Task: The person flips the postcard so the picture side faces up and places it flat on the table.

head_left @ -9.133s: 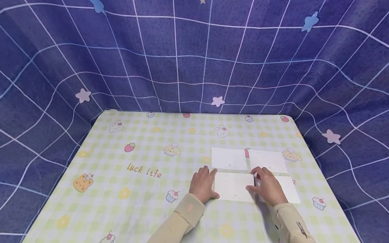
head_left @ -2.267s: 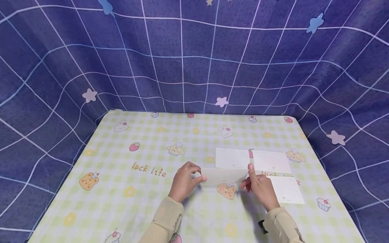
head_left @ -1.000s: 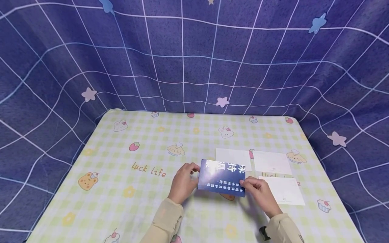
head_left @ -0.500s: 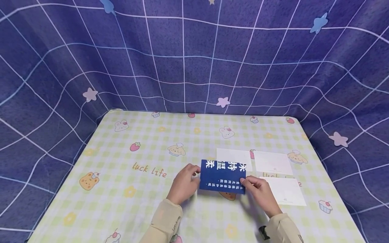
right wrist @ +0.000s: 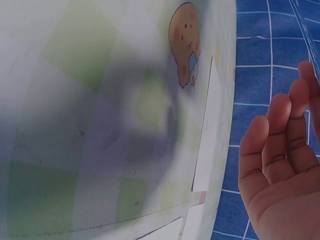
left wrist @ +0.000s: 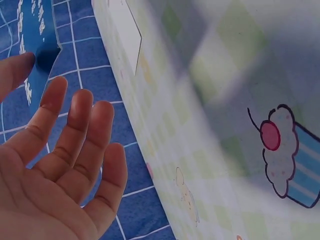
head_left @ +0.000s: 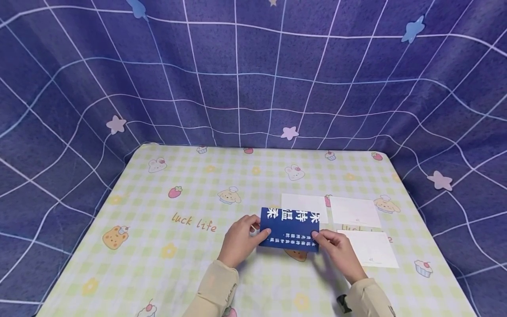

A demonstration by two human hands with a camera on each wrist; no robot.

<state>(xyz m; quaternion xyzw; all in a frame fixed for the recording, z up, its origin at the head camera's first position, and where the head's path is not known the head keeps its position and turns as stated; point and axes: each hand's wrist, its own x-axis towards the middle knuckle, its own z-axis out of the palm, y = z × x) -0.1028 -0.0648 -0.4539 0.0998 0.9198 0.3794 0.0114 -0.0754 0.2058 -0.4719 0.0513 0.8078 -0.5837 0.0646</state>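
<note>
A dark blue postcard [head_left: 289, 240] with white Chinese characters, upside down in the head view, is held up above the table. My left hand [head_left: 239, 240] pinches its left edge, thumb on the printed face and index finger behind. My right hand [head_left: 340, 251] pinches the right edge with the thumb in front. In the left wrist view the postcard [left wrist: 37, 25] shows beside the thumb, the other fingers spread loosely. From the right wrist only a thin sliver of it appears. Behind it lies a white card [head_left: 303, 202], partly hidden by the postcard.
Two more white cards lie face-down at the right, one at the back [head_left: 354, 211] and one nearer [head_left: 370, 248] by the right hand. A checked cloth with cartoon prints covers the table [head_left: 190, 259]. A blue grid curtain [head_left: 253, 88] hangs around the back and sides.
The near-left white card was lifted from the table and tilted up, so its blue printed face now shows. In the last half second my left thumb has come onto its face.
</note>
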